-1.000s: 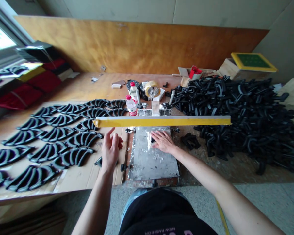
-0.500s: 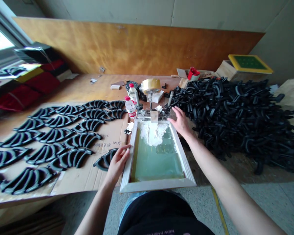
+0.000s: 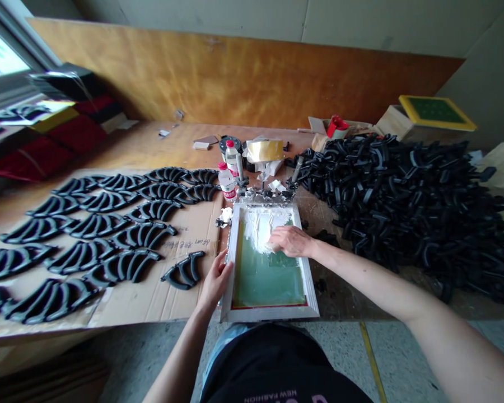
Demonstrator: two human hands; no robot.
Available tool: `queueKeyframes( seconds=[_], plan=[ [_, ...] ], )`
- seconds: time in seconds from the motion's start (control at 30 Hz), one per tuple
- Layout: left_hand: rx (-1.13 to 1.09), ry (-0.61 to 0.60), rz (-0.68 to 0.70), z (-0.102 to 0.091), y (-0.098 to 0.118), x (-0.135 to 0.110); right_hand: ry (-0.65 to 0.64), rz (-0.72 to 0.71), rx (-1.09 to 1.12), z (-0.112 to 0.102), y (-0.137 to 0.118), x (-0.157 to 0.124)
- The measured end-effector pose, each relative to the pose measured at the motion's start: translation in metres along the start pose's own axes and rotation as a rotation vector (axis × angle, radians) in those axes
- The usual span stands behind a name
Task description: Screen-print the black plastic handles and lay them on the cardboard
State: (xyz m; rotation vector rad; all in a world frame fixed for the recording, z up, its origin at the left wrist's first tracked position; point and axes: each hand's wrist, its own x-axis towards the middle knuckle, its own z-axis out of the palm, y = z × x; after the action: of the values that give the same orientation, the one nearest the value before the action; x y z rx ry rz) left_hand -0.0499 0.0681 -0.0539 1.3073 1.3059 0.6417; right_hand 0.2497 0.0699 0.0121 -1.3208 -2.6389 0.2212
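Note:
A screen-printing frame (image 3: 312, 302) with pale rails lies in front of me, its greenish mesh (image 3: 264, 285) facing up. White paste (image 3: 256, 224) is smeared over the mesh's far end. My left hand (image 3: 217, 277) grips the frame's left rail, fingers partly hidden by its edge. Over the right part of the mesh, my right hand (image 3: 293, 242) is closed beside the paste, on a small scraper that its fingers hide. Behind the frame stands a metal hinge clamp (image 3: 269, 194). One black curved, ribbed part (image 3: 185, 271) rests left of my left hand.
Rows of black ribbed parts (image 3: 82, 226) cover the cardboard (image 3: 138, 302) at left. A large heap of black parts (image 3: 386, 196) fills the right side. Two red-capped bottles (image 3: 227, 182) and a tape roll (image 3: 264, 151) stand behind the frame.
My right hand has moved from the frame's upper right corner onto the mesh and closed. The tan scraper no longer stands at the far end. The frame's near end has dropped lower.

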Motion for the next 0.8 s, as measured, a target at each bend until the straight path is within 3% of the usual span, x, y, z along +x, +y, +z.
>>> queueKeyframes(
  seconds=[0.1, 0.23, 0.37, 0.47, 0.6, 0.7, 0.8],
  plan=[
    [0.014, 0.01, 0.004, 0.0, 0.003, -0.002, 0.056, 0.056, 0.006, -0.002, 0.004, 0.003],
    [-0.007, 0.013, -0.016, 0.0, 0.011, -0.004, 0.216, 0.094, -0.066, 0.017, 0.0, 0.003],
    [-0.035, 0.023, -0.037, 0.001, 0.02, -0.007, 0.181, 0.024, 0.002, 0.017, 0.0, -0.002],
    [-0.094, 0.012, -0.058, -0.001, 0.034, -0.014, 0.235, 0.203, 0.033, -0.005, 0.015, 0.018],
    [-0.149, 0.006, -0.02, -0.014, 0.071, -0.023, 0.338, 0.472, -0.03, -0.036, 0.05, 0.042],
    [-0.135, 0.057, 0.1, -0.019, 0.106, -0.021, 0.476, 0.667, -0.024, -0.046, 0.076, 0.023],
    [-0.306, 0.118, 0.321, -0.013, 0.142, -0.008, 0.52, 0.882, 0.068, -0.034, 0.087, -0.015]
  ],
)
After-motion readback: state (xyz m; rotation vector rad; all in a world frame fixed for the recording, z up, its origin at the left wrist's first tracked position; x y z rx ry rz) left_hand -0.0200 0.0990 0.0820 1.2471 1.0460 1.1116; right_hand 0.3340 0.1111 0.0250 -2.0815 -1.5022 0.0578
